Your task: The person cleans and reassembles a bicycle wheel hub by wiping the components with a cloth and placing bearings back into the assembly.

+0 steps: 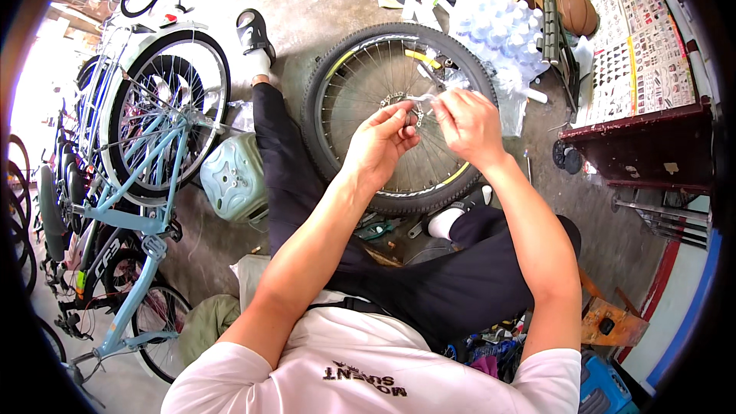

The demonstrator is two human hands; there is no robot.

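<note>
A bicycle wheel (313, 119) with a black knobby tyre and yellow-marked rim lies flat on the floor between my legs. Over its hub, my left hand (381, 140) is closed, thumb and fingers pinching a small dark piece (412, 117) too small to name. Just to the right, my right hand (469, 124) is closed too, its fingertips pressed together. A thin, pale, see-through strip (420, 97) shows at those fingertips; what else they hold is hidden. Below both hands, spokes and part of a brake disc (392, 98) are visible.
Left of me stand a pale blue bicycle (157, 222) and a greenish plastic stool (232, 176). Clear plastic bottles (498, 34) are heaped beyond the wheel, near a basketball (576, 14). A dark red cabinet (644, 146) borders the right, with a blue case (606, 387) lower down.
</note>
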